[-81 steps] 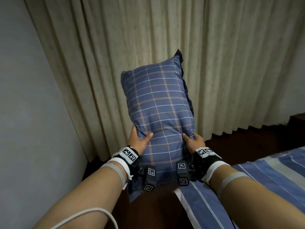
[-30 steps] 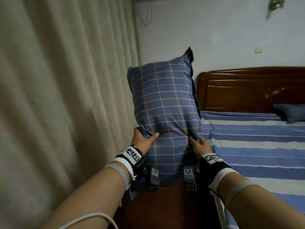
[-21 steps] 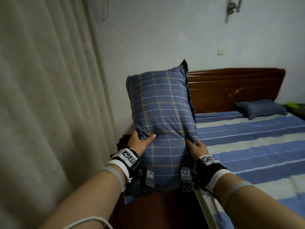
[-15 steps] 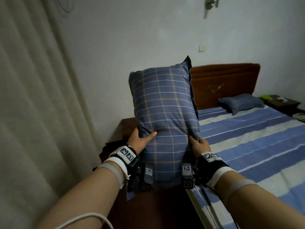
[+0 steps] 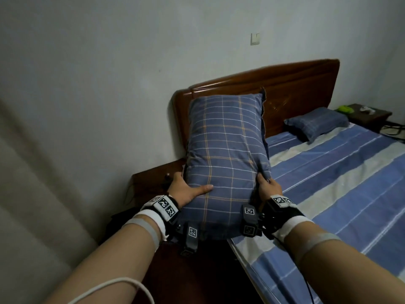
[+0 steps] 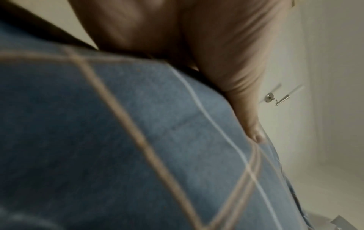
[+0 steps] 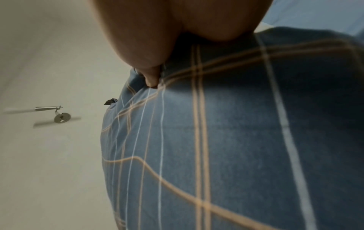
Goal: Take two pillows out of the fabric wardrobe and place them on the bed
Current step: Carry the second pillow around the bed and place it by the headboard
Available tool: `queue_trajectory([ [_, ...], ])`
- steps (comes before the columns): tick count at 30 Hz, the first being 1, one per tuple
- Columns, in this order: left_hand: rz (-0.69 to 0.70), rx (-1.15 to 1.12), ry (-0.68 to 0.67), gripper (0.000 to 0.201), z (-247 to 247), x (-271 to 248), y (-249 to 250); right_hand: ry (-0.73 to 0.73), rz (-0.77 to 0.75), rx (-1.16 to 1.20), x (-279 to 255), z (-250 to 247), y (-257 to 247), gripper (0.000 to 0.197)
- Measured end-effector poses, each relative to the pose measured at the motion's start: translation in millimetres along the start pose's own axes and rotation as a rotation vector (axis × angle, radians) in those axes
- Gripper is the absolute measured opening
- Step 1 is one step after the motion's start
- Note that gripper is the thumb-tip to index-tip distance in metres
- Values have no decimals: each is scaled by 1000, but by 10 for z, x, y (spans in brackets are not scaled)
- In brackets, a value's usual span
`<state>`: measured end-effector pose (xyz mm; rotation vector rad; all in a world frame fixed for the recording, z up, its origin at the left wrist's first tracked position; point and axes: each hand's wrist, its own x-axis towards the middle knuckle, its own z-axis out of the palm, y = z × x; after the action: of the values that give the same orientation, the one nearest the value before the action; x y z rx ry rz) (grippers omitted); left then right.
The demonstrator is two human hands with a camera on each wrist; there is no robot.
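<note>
Your bed (image 5: 341,172) runs off the right and lower edges of the head view, so only part of its striped sheet shows, and your plaid pillow (image 5: 228,154) covers much of the left end of the headboard (image 5: 285,84). You hold that pillow up, long side vertical, over the gap between the bed's near corner and the bedside table (image 5: 153,178), whose top is partly hidden behind it. A second pillow (image 5: 316,122) lies flat on the bed by the headboard, well apart. Both wrist views are blurred and filled by plaid cloth. Your left hand (image 5: 185,189) grips the pillow's lower left side, thumb laid across the front; the other fingers are hidden behind it. Your right hand (image 5: 268,186) clasps the lower right side, its thumb pressed into the cloth and fingers likewise out of sight.
</note>
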<state>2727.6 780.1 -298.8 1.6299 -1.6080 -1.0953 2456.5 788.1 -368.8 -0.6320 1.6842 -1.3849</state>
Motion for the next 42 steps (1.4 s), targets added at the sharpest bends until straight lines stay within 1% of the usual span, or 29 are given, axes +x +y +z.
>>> queue_trajectory([
  [2,-13,15,-38,116,-48,428,21,5,35,-6,571,197,88,45],
  [4,13,-21,-111,100,-85,878,37,43,55,13,944,367,57,43],
  [5,29,-45,-148,97,-94,1129,31,67,59,31,1194,443,80,43],
  [8,88,-67,-252,109,-133,1857,24,134,69,107,1414,728,-205,45],
  [9,113,-79,-283,110,-143,2102,7,169,54,108,1484,825,-300,44],
  [10,124,-97,-300,111,-145,2364,-20,193,47,109,1604,914,-361,43],
  [11,131,-121,-309,113,-145,2621,-53,227,47,117,1869,972,-321,44],
  [14,141,-135,-320,114,-150,3329,-113,338,68,123,2361,1154,-339,62],
  [15,145,-138,-326,112,-146,3536,-119,363,49,135,2598,1161,-274,63],
  [16,153,-137,-344,110,-147,3710,-101,386,42,150,2617,1232,-365,56],
  [19,195,-142,-394,103,-86,4199,-16,432,46,222,2540,1508,-726,24],
  [20,204,-151,-407,100,-44,4353,14,428,54,257,2589,1559,-773,16],
  [22,231,-149,-448,91,95,4658,53,416,44,286,2770,1615,-809,12],
  [24,243,-142,-474,83,289,4966,65,402,46,289,3031,1637,-796,25],
  [26,249,-131,-494,76,509,5261,61,391,81,304,3312,1628,-733,37],
  [27,250,-111,-503,72,622,5406,66,388,105,318,3452,1633,-707,41],
  [30,244,-48,-540,59,936,5838,144,405,138,377,3935,1680,-545,40],
  [33,250,-13,-581,60,1270,6356,223,437,175,433,4486,1707,-348,39],
  [37,262,35,-603,61,1736,7022,287,442,233,476,5236,1770,-66,38],
  [39,271,54,-617,63,1926,7330,307,432,232,516,5583,1813,50,39],
  [42,316,122,-620,65,2129,7824,260,376,260,522,6078,1928,208,41],
])
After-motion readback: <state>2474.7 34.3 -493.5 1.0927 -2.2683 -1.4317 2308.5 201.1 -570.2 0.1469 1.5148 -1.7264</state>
